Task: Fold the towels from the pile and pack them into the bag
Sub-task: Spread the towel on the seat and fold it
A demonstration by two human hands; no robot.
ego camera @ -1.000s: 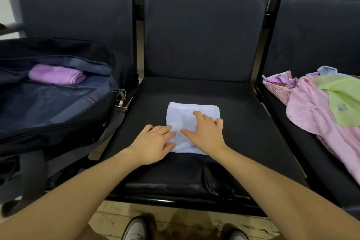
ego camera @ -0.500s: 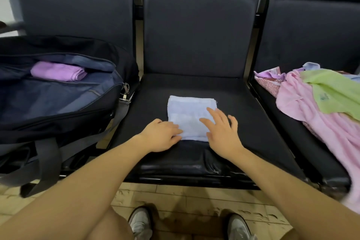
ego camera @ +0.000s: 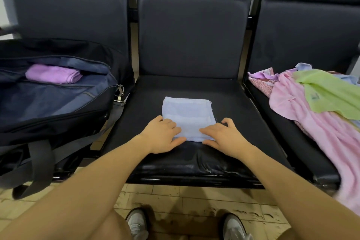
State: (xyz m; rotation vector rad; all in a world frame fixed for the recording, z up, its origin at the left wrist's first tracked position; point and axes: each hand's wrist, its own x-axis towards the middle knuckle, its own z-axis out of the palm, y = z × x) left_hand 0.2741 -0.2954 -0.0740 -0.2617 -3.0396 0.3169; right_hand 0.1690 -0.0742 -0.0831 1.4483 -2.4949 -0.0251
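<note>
A folded light blue towel point(ego camera: 187, 111) lies flat on the middle black seat point(ego camera: 237, 103). My left hand point(ego camera: 163, 135) holds its near left corner, fingers on top and thumb along the near edge. My right hand point(ego camera: 224, 138) grips the near right corner the same way. On the left seat stands the open dark blue bag point(ego camera: 58, 107) with a folded purple towel point(ego camera: 52, 74) inside. The towel pile point(ego camera: 303, 115) covers the right seat, with a pink towel underneath and a green one point(ego camera: 327, 93) on top.
The three seats share tall dark backrests point(ego camera: 191, 35). The bag's straps point(ego camera: 39, 163) hang over the left seat's front edge. The pink towel drapes off the right seat's front. My shoes point(ego camera: 136, 224) stand on the tiled floor below.
My right hand came off the towel's top and settled at its near right corner. My left hand slid from pressing the towel to holding its near left corner.
</note>
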